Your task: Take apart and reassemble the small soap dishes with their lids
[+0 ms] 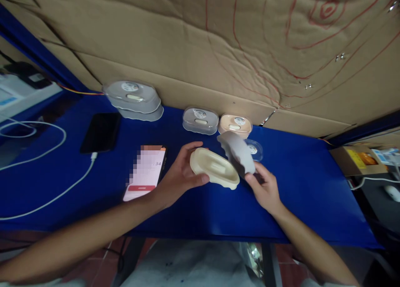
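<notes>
While the left hand (179, 170) grips the cream dish (215, 167) by its left end, thumb on the near side, the right hand (266, 190) pinches the grey shell (240, 148) at its lower end, tilted just beside the dish. Both are held above the blue table (312, 183). Beyond them sit a grey box (200, 126), a peach box (233, 122) and a partly hidden clear lid (257, 150).

On surface (312, 187): phone (100, 133) left; second phone (149, 166) nearer, to its right; stacked cases (137, 99) behind both. Farther right: case (200, 122), another case (235, 126) beside it. Before these: dish (215, 167) held left of cover (239, 150). Panel (162, 49) behind all.
</notes>
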Action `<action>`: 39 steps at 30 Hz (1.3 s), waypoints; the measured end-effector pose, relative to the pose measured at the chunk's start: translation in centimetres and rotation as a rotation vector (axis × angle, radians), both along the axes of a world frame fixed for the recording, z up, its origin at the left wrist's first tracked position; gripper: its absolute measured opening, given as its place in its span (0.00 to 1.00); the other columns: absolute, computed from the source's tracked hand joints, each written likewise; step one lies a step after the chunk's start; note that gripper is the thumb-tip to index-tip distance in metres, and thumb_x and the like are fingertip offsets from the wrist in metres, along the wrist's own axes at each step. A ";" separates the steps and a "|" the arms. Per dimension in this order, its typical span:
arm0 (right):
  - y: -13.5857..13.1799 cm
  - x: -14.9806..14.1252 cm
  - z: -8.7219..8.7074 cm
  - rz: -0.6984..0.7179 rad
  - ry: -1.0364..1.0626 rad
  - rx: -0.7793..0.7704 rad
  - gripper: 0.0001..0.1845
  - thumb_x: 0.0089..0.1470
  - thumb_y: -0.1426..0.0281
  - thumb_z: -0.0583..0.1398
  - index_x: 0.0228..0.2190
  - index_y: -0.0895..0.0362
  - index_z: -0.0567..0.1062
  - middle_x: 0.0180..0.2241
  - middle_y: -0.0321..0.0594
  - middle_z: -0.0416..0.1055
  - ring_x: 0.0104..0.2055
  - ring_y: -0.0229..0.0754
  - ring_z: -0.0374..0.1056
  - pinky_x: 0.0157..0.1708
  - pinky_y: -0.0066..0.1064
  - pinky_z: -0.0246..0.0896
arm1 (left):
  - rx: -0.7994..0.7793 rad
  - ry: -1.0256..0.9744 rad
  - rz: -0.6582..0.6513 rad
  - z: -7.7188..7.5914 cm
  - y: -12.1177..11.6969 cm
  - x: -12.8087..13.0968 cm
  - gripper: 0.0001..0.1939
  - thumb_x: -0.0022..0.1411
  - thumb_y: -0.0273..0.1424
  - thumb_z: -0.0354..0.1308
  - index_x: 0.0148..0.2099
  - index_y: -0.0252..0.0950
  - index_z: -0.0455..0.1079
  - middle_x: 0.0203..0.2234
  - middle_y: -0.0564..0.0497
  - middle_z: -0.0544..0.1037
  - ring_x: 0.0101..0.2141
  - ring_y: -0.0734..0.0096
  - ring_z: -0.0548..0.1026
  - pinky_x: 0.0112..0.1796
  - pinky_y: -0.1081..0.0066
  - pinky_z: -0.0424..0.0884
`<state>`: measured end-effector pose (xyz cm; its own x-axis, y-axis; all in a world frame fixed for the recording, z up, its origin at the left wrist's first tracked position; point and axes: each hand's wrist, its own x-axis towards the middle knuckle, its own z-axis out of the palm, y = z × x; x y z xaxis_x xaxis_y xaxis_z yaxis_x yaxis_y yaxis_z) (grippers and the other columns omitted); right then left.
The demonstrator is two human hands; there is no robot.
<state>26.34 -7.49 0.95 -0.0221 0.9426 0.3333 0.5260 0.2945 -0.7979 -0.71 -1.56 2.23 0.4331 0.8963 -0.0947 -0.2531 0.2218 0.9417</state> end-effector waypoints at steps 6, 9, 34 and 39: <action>-0.5 -1.5 0.4 0.438 -0.268 0.089 0.31 0.66 0.62 0.64 0.67 0.49 0.65 0.63 0.47 0.71 0.69 0.54 0.63 0.68 0.52 0.62 | 0.044 0.008 -0.059 -0.3 -0.2 0.2 0.52 0.46 0.43 0.81 0.68 0.48 0.58 0.63 0.44 0.70 0.59 0.47 0.74 0.56 0.52 0.75; -0.4 -1.7 -0.2 0.421 -0.338 0.094 0.34 0.63 0.59 0.67 0.66 0.50 0.64 0.66 0.51 0.67 0.70 0.56 0.61 0.67 0.54 0.64 | 0.099 0.061 -0.109 -0.3 -0.2 0.0 0.53 0.47 0.41 0.81 0.70 0.49 0.58 0.65 0.44 0.68 0.62 0.46 0.71 0.59 0.49 0.73; 0.5 2.1 1.7 0.350 -0.489 0.182 0.30 0.61 0.60 0.67 0.61 0.50 0.66 0.68 0.53 0.53 0.73 0.60 0.54 0.68 0.54 0.61 | 0.420 0.290 -0.287 0.0 0.3 1.2 0.42 0.70 0.42 0.63 0.77 0.52 0.47 0.75 0.41 0.53 0.70 0.45 0.62 0.61 0.47 0.72; 0.7 12.9 1.4 -0.114 -0.583 0.097 0.36 0.60 0.53 0.67 0.63 0.49 0.64 0.70 0.52 0.49 0.74 0.64 0.48 0.71 0.61 0.51 | 0.903 0.769 -0.328 -0.1 4.0 7.0 0.40 0.69 0.41 0.63 0.76 0.40 0.51 0.75 0.35 0.50 0.74 0.41 0.50 0.69 0.43 0.54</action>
<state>39.28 -6.80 2.38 -0.1281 0.9156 0.3812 0.9013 0.2678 -0.3403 6.29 2.40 2.16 0.7555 0.6320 0.1724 0.3806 -0.6377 0.6697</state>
